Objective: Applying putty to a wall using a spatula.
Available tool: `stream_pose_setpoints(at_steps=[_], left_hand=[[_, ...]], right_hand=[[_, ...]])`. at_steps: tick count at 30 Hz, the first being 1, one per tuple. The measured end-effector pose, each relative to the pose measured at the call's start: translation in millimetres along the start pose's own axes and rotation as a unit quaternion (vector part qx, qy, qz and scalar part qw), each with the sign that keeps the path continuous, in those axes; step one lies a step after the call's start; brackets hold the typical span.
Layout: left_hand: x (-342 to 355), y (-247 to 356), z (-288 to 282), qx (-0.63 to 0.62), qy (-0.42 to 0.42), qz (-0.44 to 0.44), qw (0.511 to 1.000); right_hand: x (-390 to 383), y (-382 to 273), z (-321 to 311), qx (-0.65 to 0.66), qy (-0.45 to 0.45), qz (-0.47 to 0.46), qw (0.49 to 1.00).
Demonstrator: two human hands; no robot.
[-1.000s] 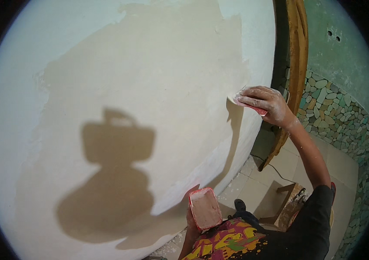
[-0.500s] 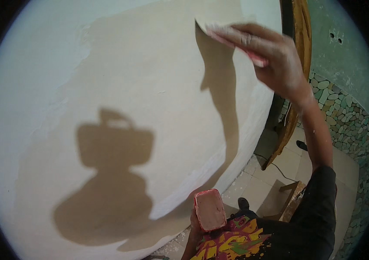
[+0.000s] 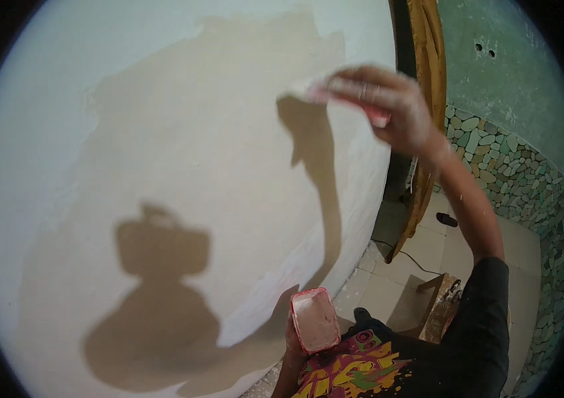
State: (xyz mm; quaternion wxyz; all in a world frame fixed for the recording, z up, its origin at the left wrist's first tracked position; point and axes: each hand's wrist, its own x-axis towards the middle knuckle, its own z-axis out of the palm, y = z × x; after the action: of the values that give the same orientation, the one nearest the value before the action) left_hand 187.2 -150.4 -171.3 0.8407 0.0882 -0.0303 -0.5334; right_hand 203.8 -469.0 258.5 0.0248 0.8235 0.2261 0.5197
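Head view: scraper [image 3: 335, 96] in right hand [image 3: 394, 109]

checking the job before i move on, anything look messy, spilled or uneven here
The wall is patchy: a tan area sits inside paler white, with ragged edges. The right hand holds a pink-handled scraper against it, the left hand a red tub of white paste. White flecks mark the floor tiles at the wall's foot.

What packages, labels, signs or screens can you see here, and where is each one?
Tub: the only package, a small rectangular red container of pale paste, held in the left hand near the bottom edge.
Labels, signs, screens: none in view.
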Motion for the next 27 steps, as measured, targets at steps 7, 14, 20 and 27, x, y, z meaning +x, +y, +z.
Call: stream_pose_setpoints(at_steps=[7, 14, 20, 27], left_hand=[[19.7, -28.8, -25.9, 0.030, 0.030, 0.041, 0.998], [57.7, -40.7, -12.6, 0.068, 0.083, 0.045, 0.993], [110.8, -46.2, 28.1, 0.095, 0.104, 0.013, 0.990], [153.6, -64.6, 34.6, 0.050, 0.030, 0.020, 0.998]], right_hand=[[20.1, 97.5, -14.5, -0.121, 0.087, -0.053, 0.988], [-35.3, 48.1, 22.2, -0.116, -0.010, -0.018, 0.993], [-6.6, 63.9, -17.8, -0.024, 0.032, 0.059, 0.997], [28.4, 58.4, -7.9, -0.067, 0.012, 0.056, 0.996]])
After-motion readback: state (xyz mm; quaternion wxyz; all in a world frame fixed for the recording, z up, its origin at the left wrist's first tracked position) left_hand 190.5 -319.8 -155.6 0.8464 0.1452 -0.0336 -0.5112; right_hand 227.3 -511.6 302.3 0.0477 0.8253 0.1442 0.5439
